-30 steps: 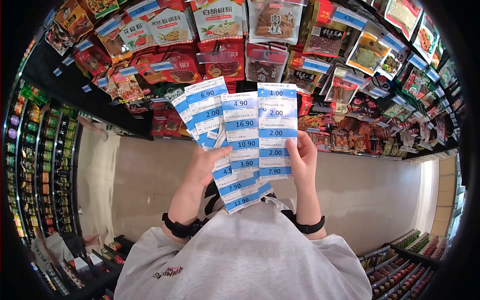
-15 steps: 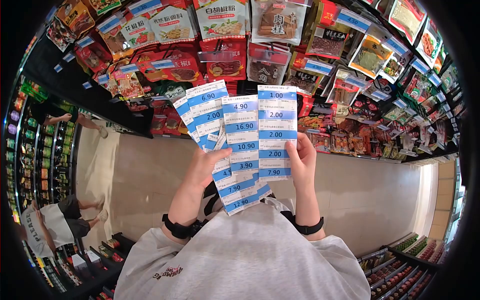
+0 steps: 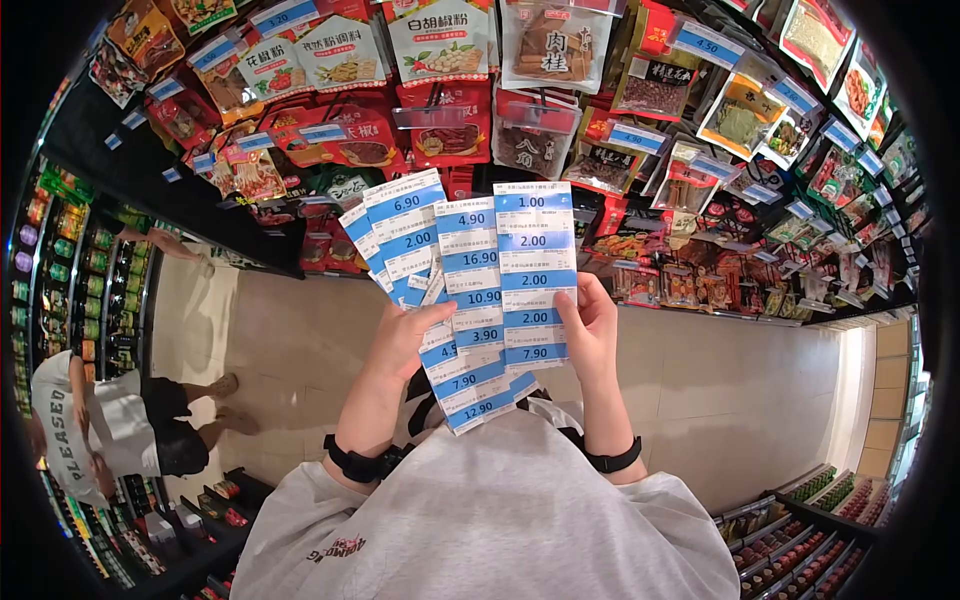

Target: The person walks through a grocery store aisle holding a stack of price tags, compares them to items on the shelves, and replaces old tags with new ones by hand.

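Note:
Several strips of printed price labels, white with blue bands, are fanned out in front of my chest. My left hand (image 3: 402, 338) is closed on the fanned label strips (image 3: 470, 382), its thumb lying on top of them. My right hand (image 3: 592, 330) pinches the rightmost label strip (image 3: 533, 241) at its right edge, thumb in front. That strip's left edge overlaps or touches the middle strip. The fingers behind the paper are mostly hidden.
Ahead hangs a rack of spice packets, among them a white pepper packet (image 3: 440, 45) and a cinnamon packet (image 3: 558, 50), with blue price tags (image 3: 710, 42) on the hooks. A person (image 3: 120, 425) stands in the aisle at left. Low shelves (image 3: 800, 555) lie behind on the right.
My right hand and its strip have shifted left and slightly down, closer to the other strips. The person at left has moved further into the aisle.

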### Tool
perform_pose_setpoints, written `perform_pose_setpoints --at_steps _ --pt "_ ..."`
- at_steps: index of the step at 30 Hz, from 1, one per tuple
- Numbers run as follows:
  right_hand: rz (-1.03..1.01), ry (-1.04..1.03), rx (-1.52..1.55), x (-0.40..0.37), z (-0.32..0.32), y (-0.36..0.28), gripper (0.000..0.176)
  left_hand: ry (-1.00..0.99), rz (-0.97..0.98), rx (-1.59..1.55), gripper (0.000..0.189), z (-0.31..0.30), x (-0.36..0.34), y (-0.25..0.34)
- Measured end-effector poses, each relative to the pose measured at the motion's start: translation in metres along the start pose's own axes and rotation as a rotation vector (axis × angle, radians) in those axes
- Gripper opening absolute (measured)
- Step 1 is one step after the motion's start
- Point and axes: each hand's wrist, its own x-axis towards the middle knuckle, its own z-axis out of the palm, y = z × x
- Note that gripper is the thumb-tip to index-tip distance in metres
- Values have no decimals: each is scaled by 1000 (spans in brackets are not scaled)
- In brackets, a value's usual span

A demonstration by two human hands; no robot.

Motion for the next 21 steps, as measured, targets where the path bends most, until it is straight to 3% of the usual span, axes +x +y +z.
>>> perform_pose_setpoints --at_steps 4,6,11,14,21 --pt "-21 -65 -77 2 -1 6 20 35 -22 37 46 -1 2 -1" --pt "82 -123 -103 -3 8 6 22 41 -11 37 46 -4 4 -3" --pt "116 -269 -405 -9 24 -6 26 87 -66 1 42 -10 5 -7" --pt "100 -325 -459 -6 24 -7 21 111 -43 3 41 -13 3 -10" --pt "128 -249 -408 3 30 16 13 163 -30 -62 40 -24 3 -4"
